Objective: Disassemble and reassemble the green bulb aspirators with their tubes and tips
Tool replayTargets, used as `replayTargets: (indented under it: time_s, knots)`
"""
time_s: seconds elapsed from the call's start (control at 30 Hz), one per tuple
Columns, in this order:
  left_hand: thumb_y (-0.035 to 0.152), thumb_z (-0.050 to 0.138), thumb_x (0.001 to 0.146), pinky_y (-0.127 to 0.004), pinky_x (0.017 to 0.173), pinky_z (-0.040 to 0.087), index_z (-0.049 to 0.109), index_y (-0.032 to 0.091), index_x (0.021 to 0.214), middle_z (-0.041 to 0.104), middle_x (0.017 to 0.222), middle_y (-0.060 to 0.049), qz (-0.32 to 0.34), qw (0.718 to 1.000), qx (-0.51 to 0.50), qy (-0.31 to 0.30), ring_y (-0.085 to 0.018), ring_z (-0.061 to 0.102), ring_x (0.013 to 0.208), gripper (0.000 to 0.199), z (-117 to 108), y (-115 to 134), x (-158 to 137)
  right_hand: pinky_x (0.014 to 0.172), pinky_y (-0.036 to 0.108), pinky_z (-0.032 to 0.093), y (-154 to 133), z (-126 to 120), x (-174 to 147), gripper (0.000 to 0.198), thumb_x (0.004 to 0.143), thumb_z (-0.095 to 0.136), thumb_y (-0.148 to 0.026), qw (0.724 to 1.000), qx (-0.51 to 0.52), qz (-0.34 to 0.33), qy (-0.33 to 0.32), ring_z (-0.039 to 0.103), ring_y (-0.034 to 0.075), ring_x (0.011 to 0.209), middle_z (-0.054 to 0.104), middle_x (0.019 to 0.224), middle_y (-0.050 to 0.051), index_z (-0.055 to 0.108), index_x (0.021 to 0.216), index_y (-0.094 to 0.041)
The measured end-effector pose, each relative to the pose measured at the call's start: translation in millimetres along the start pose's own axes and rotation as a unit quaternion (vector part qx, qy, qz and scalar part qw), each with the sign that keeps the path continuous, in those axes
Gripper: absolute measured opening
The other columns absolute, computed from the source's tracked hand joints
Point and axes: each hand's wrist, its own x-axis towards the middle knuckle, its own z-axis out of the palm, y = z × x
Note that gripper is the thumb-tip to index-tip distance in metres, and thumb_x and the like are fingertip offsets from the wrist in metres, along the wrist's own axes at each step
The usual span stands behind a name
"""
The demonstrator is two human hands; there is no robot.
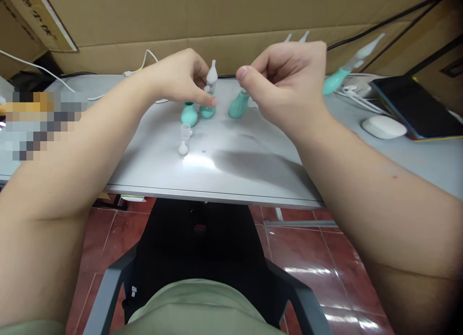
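My left hand (181, 77) is closed round a nasal aspirator (211, 77) with a white tip, a clear chamber and a teal bulb; its thumb lies across the front. To the right, my right hand (292, 84) is closed at the upper part of a second aspirator, whose teal bulb (238, 106) leans below the fingers. The fingers and palm hide that one's tip. Beside my left hand stands a loose teal bulb (189, 115) with its neck uncovered. In front of it lie a clear chamber (186, 131) and a small white tip (183, 148).
A further assembled aspirator (336, 80) leans at the right, and two white tips (304, 36) show behind my right hand. A white mouse (384, 127), a dark tablet-like device (421, 106) and white cables lie at the right. Cardboard (231, 17) walls the desk's back.
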Motion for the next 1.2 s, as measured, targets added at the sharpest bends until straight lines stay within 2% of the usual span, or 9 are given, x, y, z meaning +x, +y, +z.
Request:
replayTargets:
  time_s: [0.2,0.33,0.43,0.53,0.63,0.77,0.9,1.0,1.2]
  knots:
    - [0.078,0.094,0.082,-0.081,0.111,0.067,0.088,0.032,0.090,0.093,0.107,-0.017,0.056,0.991,-0.053,0.107,-0.047,0.082,0.111,0.047,29.7,1.0,-9.7,0.083,0.043,0.036,2.6,1.6,-0.2,0.056,0.102,0.107,-0.044,1.000,0.024,-0.001,-0.012,0.039,0.017,0.078,0.047,0.070,0.001,0.063,0.072,-0.025]
    - [0.081,0.078,0.090,-0.086,0.123,0.064,0.091,0.045,0.105,0.092,0.125,-0.013,0.109,0.982,-0.031,0.149,-0.051,0.081,0.124,0.041,37.8,3.2,-17.3,0.083,0.044,0.041,6.1,-0.2,1.7,0.048,0.103,0.106,-0.048,0.999,0.024,-0.018,0.017,0.045,0.020,0.079,0.054,0.078,0.003,0.069,0.081,-0.026]
    - [0.075,0.073,0.100,-0.078,0.124,0.063,0.089,0.043,0.117,0.090,0.129,-0.015,0.164,0.970,0.022,0.176,-0.051,0.079,0.129,0.040,39.1,9.1,-20.9,0.077,0.041,0.041,6.3,-3.5,3.6,0.038,0.099,0.110,-0.051,0.998,0.032,-0.033,0.032,0.055,0.017,0.082,0.078,0.119,0.007,0.082,0.109,-0.027]
    - [0.063,0.071,0.108,-0.066,0.123,0.063,0.087,0.033,0.127,0.085,0.140,-0.019,0.187,0.957,0.053,0.215,-0.048,0.079,0.133,0.039,40.6,18.0,-23.9,0.074,0.039,0.046,2.3,-3.8,1.8,0.054,0.090,0.116,-0.053,0.998,0.035,-0.048,0.020,0.066,0.017,0.092,0.080,0.161,0.006,0.086,0.128,-0.029]
    - [0.063,0.064,0.113,-0.067,0.120,0.064,0.087,0.032,0.125,0.082,0.147,-0.019,0.205,0.949,0.090,0.224,-0.047,0.080,0.132,0.040,42.1,23.1,-24.7,0.083,0.041,0.058,-3.4,1.2,-3.6,0.041,0.093,0.112,-0.052,0.999,0.016,-0.042,0.007,0.073,0.022,0.101,0.088,0.142,0.005,0.090,0.122,-0.031]
    - [0.070,0.071,0.108,-0.067,0.116,0.066,0.088,0.030,0.120,0.085,0.140,-0.020,0.222,0.942,0.082,0.238,-0.047,0.081,0.128,0.045,42.0,21.7,-24.6,0.082,0.045,0.062,-7.3,5.4,-4.8,0.036,0.098,0.107,-0.060,0.999,0.023,-0.027,0.012,0.077,0.024,0.089,0.087,0.111,0.005,0.089,0.109,-0.031]
    - [0.065,0.070,0.111,-0.061,0.122,0.064,0.087,0.026,0.124,0.090,0.131,-0.019,0.218,0.948,0.056,0.226,-0.042,0.081,0.127,0.045,43.6,18.6,-26.3,0.077,0.045,0.064,-10.9,-8.5,6.4,0.059,0.081,0.117,-0.075,0.996,0.075,-0.032,-0.039,0.074,0.022,0.083,0.083,0.103,0.007,0.082,0.091,-0.029]
    - [0.067,0.075,0.111,-0.055,0.118,0.065,0.085,0.028,0.125,0.092,0.128,-0.016,0.201,0.952,0.061,0.224,-0.038,0.077,0.121,0.043,46.6,11.6,-22.3,0.077,0.046,0.062,-13.6,-27.4,11.7,0.062,0.082,0.117,-0.080,0.993,0.033,-0.010,-0.116,0.077,0.025,0.087,0.079,0.096,0.005,0.081,0.093,-0.031]
    - [0.070,0.076,0.105,-0.054,0.098,0.070,0.091,0.033,0.126,0.093,0.121,-0.012,0.328,0.908,0.087,0.246,-0.036,0.082,0.106,0.044,54.4,-5.2,-9.5,0.081,0.045,0.072,10.7,-43.9,-4.2,0.066,0.086,0.116,-0.082,0.988,0.029,-0.034,-0.147,0.079,0.024,0.091,0.077,0.104,0.005,0.073,0.097,-0.032]
